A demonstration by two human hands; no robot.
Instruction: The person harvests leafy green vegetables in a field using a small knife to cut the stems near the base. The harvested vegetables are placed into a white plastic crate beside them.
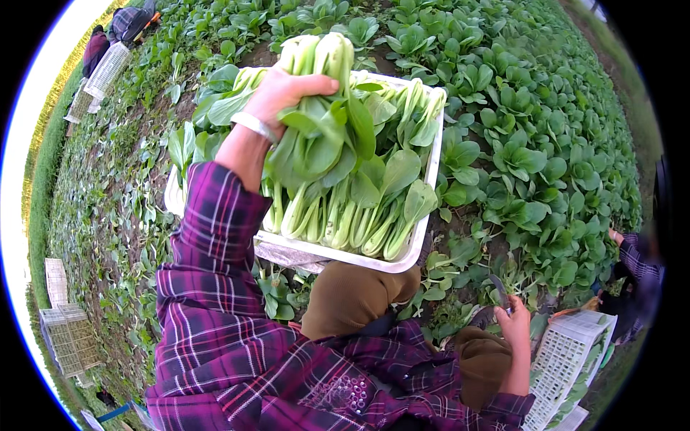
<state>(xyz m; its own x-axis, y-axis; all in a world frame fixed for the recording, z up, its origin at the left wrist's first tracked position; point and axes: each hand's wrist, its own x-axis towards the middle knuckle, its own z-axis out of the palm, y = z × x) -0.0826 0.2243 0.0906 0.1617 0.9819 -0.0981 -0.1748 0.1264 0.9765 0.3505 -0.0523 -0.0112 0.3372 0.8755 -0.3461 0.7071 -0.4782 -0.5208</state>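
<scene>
A bunch of bok choy (319,137) is gripped in my left hand (294,91), its pale stalks upward and its leaves hanging down. Beneath it is a white plastic crate (399,265) holding rows of bok choy (345,221), their stalks turned towards the rim. Along the crate's near side the stalks point at me, and more stalks line the far side. Down at the right, beside my knee, my right hand (515,320) holds a small curved knife (500,291) with its blade pointing up and away.
Bok choy plants (517,153) grow densely ahead and right. At lower right stands another white crate (560,355) with greens; a co-worker's sleeve (639,258) shows beyond it. Stacked crates (70,336) sit at far left. Other people (126,24) bend near a crate (108,70) at upper left.
</scene>
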